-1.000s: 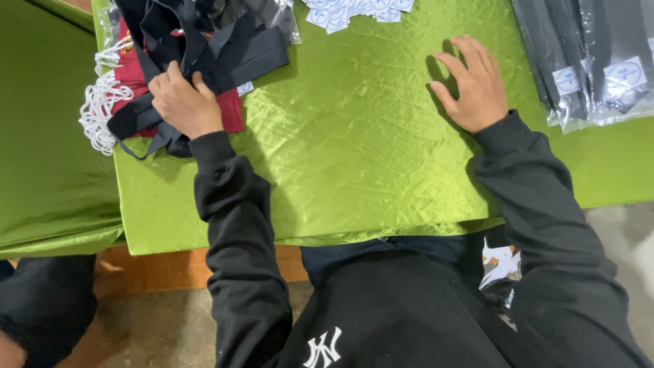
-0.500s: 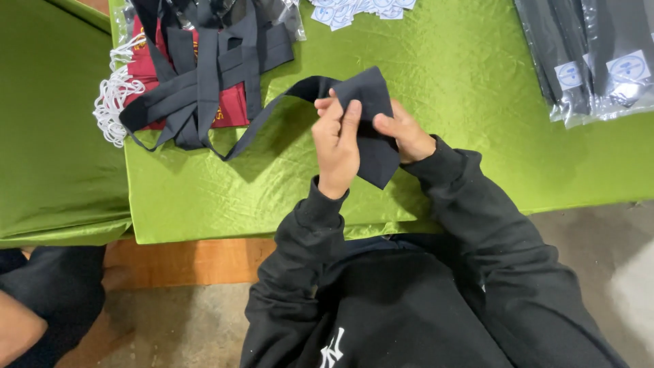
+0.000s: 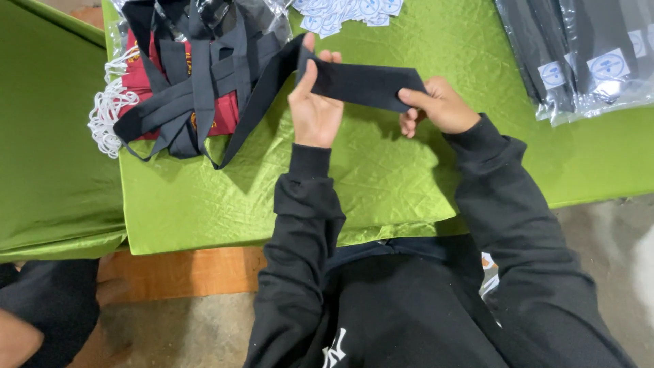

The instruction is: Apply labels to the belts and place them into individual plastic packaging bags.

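Both my hands hold a black fabric band (image 3: 361,85) stretched flat above the green table (image 3: 381,170). My left hand (image 3: 315,102) grips its left part, fingers up over the top edge. My right hand (image 3: 437,105) pinches its right end. The band's tail runs down left to a pile of black straps (image 3: 197,82) lying on red cloth (image 3: 139,75) at the table's far left.
White string loops (image 3: 105,116) hang by the pile. White round labels (image 3: 347,10) lie at the far edge. Clear bags of black items (image 3: 586,54) lie at the far right. A second green table (image 3: 48,150) stands left; another person's dark sleeve (image 3: 34,320) shows bottom left.
My left hand left the strap pile with a black band, my right hand came off the table, and both now hold the band spread wide between them instead of folded close.
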